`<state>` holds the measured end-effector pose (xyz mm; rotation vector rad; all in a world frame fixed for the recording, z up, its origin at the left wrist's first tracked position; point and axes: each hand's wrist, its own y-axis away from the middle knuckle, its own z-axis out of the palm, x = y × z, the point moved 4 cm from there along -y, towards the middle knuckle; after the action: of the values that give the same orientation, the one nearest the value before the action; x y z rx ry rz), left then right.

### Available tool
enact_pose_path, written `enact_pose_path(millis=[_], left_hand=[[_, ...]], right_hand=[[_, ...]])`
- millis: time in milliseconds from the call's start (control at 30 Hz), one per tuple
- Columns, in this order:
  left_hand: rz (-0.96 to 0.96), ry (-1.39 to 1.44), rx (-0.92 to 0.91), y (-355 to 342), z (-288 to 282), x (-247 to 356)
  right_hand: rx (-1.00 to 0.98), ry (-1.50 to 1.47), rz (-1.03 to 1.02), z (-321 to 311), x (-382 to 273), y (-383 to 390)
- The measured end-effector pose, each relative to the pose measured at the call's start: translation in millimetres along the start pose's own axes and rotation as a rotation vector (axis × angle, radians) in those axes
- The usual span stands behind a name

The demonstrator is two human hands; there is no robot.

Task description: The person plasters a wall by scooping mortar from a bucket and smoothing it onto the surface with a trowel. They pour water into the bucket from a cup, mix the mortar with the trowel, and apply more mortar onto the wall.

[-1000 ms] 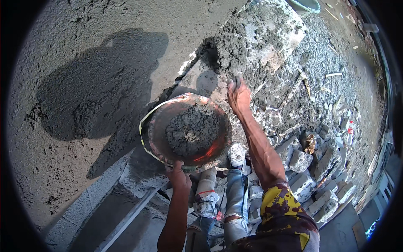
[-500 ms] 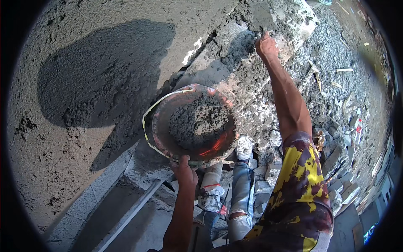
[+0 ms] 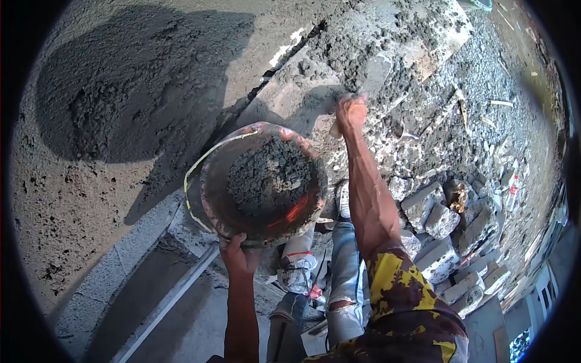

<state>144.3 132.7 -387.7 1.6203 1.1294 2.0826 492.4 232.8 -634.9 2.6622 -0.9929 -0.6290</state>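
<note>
Bucket (image 3: pixel 257 227), wide-mouthed and reddish inside, lies directly beyond the left hand (image 3: pixel 238 254) and to the lower left of the right hand (image 3: pixel 352 115), holding a crumbly grey mix (image 3: pixel 266 178). The left hand is curled over its near rim, thumb and fingers gripping the edge. A pale bail (image 3: pixel 186 190) loops round the rim's left side. Apart from the bucket, the right hand is balled tightly round what looks like a tool handle (image 3: pixel 336 129), above a slab (image 3: pixel 455 33) strewn with grey lumps. Broken blocks (image 3: pixel 439 221) lie to the right of that forearm.
</note>
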Motion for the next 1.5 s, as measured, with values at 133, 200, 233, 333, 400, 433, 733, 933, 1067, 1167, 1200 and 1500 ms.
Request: enact_pose_path(millis=[133, 200, 233, 333, 400, 433, 733, 933, 1067, 1167, 1200, 1500], left_hand=[[0.014, -0.050, 0.100, -8, -78, 7], [0.108, -0.046, 0.120, 0, -65, 5], [0.100, -0.034, 0.100, -1, -61, -2], [0.001, -0.039, 0.001, -15, -43, -41], [0.027, -0.092, 0.070, -18, -60, -24], [0.048, -0.103, 0.085, -16, -66, -9], [0.010, -0.331, -0.049, 19, -13, -2], [-0.088, -0.534, -0.378, 55, 59, -49], [-0.182, -0.520, -0.570, 43, 86, -107], [-0.273, -0.464, -0.712, 24, 102, -160], [-0.264, -0.579, -0.701, 7, 103, -181], [-0.418, -0.879, -0.792, -11, 127, -245]], right_hand=[[0.201, 0.029, -0.208, 29, -135, -32], [0.235, -0.205, -0.167, 44, -135, -42], [0.273, -0.412, -0.124, 53, -120, -48], [0.396, -1.022, -0.032, 48, -68, -70], [0.004, -1.385, 0.009, 37, -99, -28], [-0.072, -1.493, 0.074, 23, -112, -4], [0.055, -0.879, -0.156, -149, -7, 209], [-0.229, -0.269, -0.046, -221, 75, 332], [-0.197, -0.164, -0.180, -289, 123, 365], [-0.321, -0.054, -0.098, -312, 144, 368], [-0.402, 0.017, -0.024, -298, 150, 363], [-0.288, -0.057, 0.233, -38, 192, 261]])
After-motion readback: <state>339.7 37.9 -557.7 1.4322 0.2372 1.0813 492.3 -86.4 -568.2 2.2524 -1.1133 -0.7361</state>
